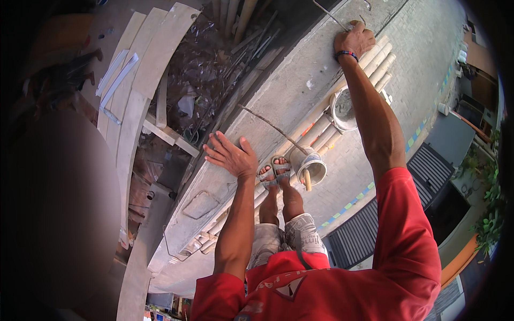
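My left hand lies with its fingers spread at the far edge of a long concrete beam, and nothing is in it. At the beam's upper right end, my right hand has its fingers curled. A thin metal rod runs up to those fingers; whether they grip it is hidden. Between my hands another bent, rusty rod sticks out from the beam. Below it hangs or stands a white bucket with a wooden handle in it. A second white bucket holds grey material, beside my right forearm.
My sandalled feet stand on bamboo poles along the beam. Past the beam are long boards and a debris-filled space. A bent wire loop protrudes near my left forearm. Paving lies below, right.
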The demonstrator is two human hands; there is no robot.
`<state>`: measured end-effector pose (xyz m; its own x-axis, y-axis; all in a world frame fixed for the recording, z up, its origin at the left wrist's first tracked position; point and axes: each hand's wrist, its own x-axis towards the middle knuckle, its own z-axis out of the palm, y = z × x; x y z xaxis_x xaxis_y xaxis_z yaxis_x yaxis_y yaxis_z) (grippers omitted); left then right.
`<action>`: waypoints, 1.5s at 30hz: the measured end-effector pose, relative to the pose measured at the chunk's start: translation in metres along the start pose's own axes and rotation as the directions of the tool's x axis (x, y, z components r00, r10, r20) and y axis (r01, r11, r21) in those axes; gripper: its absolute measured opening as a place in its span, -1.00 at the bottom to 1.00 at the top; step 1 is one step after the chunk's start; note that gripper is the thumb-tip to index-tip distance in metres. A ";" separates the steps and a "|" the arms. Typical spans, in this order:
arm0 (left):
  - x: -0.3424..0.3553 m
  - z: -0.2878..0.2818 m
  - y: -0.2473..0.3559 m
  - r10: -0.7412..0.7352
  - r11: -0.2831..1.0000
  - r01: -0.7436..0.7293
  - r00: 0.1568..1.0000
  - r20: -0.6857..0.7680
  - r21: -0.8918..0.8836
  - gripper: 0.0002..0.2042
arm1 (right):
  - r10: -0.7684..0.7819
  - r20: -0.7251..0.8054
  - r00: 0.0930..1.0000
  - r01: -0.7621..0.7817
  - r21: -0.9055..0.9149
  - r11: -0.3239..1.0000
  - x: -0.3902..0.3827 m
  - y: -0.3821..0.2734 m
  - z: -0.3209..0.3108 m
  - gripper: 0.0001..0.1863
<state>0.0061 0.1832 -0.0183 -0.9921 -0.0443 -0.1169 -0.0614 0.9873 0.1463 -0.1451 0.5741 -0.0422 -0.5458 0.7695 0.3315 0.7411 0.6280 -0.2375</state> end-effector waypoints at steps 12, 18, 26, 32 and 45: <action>0.000 -0.001 -0.002 -0.002 0.999 0.001 1.000 -0.009 -0.045 -0.30 | 0.067 0.103 0.992 -0.061 -0.056 0.997 0.002 -0.015 -0.014 -0.67; -0.003 -0.004 -0.004 -0.005 0.998 0.004 1.000 -0.011 -0.069 -0.31 | 0.092 0.141 0.986 -0.077 -0.114 0.991 0.000 -0.018 -0.015 -0.62; -0.001 -0.001 0.008 -0.020 0.997 0.019 1.000 -0.011 -0.079 -0.31 | 0.124 0.201 0.972 -0.093 -0.160 0.983 0.011 -0.006 -0.013 -0.58; -0.003 -0.002 0.010 -0.083 0.983 0.087 0.996 0.036 -0.159 -0.28 | 0.087 0.176 0.980 -0.040 -0.258 0.965 0.020 -0.011 0.013 -0.60; -0.015 -0.011 0.004 -0.138 0.971 0.144 0.989 0.047 -0.189 -0.25 | -0.075 0.040 0.996 0.083 -0.255 0.963 -0.018 0.025 0.067 -0.58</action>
<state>0.0197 0.1860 -0.0050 -0.9680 -0.1728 -0.1820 -0.2234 0.9238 0.3110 -0.1425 0.5838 -0.1156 -0.6154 0.7240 0.3115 0.7682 0.6394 0.0317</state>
